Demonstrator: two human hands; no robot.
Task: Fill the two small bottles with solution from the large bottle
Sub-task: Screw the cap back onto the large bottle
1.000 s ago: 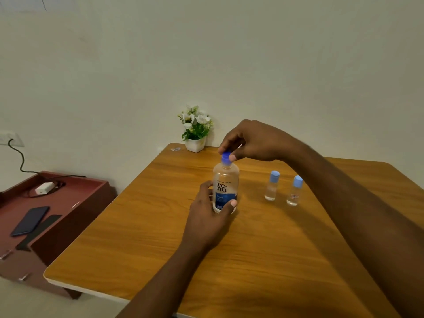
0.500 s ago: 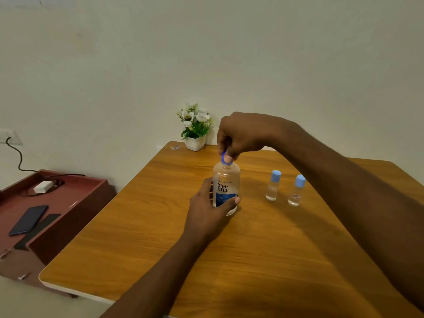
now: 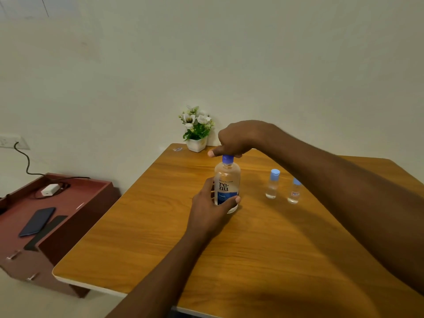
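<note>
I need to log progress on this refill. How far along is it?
Nothing looks poured yet. In hand: the left hand grips the large bottle upright on the table while the right hand grips its blue cap. Left: both small bottles stand capped; uncapping and filling them remain.

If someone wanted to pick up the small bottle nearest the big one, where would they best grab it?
Probably around the clear body of the small bottle, below its light blue cap, coming from the front. It stands upright and narrow; the big bottle stands on one side of it and the other small bottle close on the other.
</note>
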